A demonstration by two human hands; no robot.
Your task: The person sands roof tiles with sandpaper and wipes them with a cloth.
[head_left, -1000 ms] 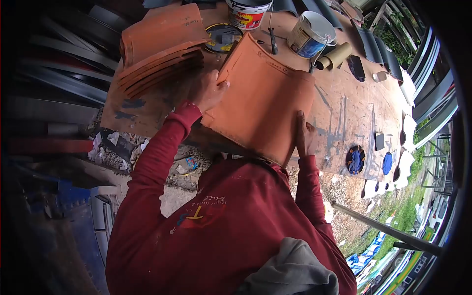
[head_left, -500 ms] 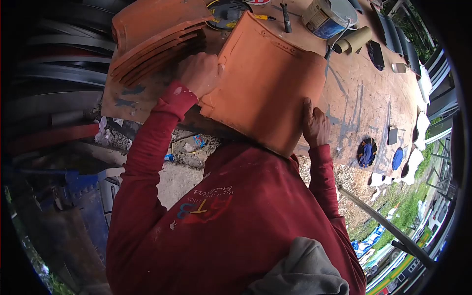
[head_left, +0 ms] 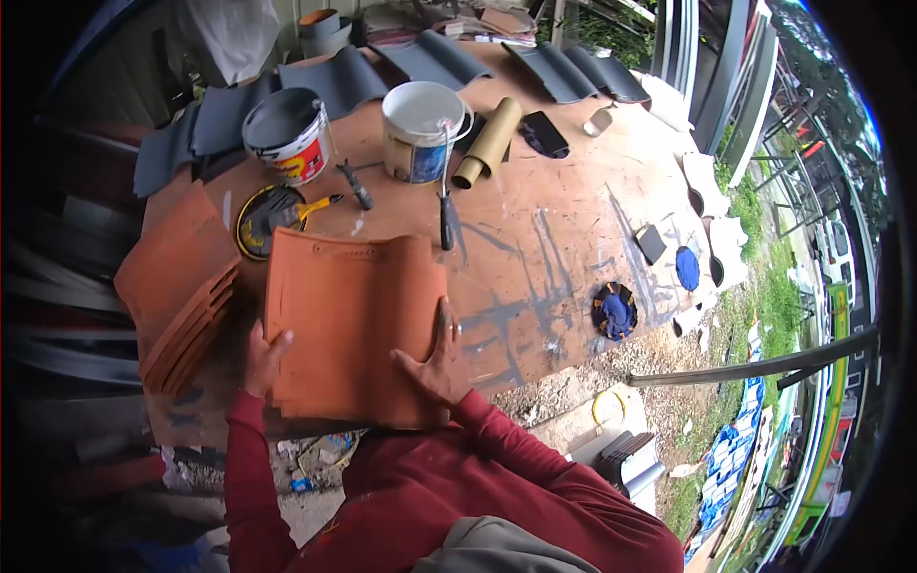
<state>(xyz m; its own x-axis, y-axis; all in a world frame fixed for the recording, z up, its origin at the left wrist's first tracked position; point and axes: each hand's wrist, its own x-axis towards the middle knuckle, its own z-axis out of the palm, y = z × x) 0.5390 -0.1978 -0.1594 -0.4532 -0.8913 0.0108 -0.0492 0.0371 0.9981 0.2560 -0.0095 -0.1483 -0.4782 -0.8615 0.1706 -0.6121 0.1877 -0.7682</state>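
Note:
An orange clay roof tile (head_left: 353, 325) lies at the near edge of the wooden table, its curved face up. My left hand (head_left: 263, 358) grips its left edge, thumb on the side and the other fingers partly hidden. On the right edge rests my right hand (head_left: 439, 361), thumb over the face and fingers along the side. A stack of several similar tiles (head_left: 181, 277) stands just left of my left hand. Beyond the held tile are a black lid (head_left: 253, 229) and a yellow-handled paintbrush (head_left: 313, 206) lying across it.
Two paint buckets, one red and white (head_left: 304, 160) and one white and blue (head_left: 415, 158), stand on the paint-streaked table (head_left: 535, 229). A roller (head_left: 446, 215), a brown tube (head_left: 489, 143), a phone (head_left: 544, 134) and a blue cloth (head_left: 614, 311) lie rightward. Grey tiles (head_left: 435, 59) line the back.
The tile has come down from a tilted, raised hold to lie on the table, left of where it was. My right hand has its thumb over the face now. The view has swung up and right.

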